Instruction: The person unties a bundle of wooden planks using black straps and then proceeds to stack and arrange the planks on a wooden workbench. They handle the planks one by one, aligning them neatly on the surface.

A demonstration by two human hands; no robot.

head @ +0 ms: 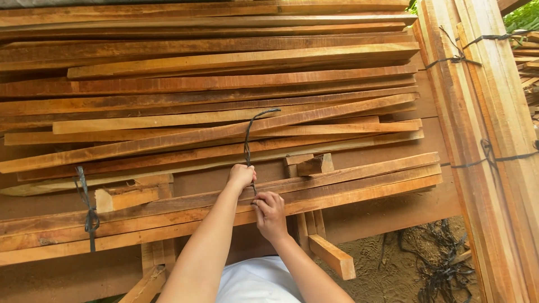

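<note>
A bundle of long thin wooden slats lies across in front of me. My left hand is closed on a dark plastic strap that rises in a loop over the bundle, its free end curling up and right. My right hand sits just below, fingers pinching the same strap against the slats' near edge. Another dark strap is knotted around the bundle's left part.
A big loose pile of slats lies behind the bundle. At the right stand strapped bundles of planks, running away from me. Short wood offcuts and a tangle of dark straps lie on the sandy ground.
</note>
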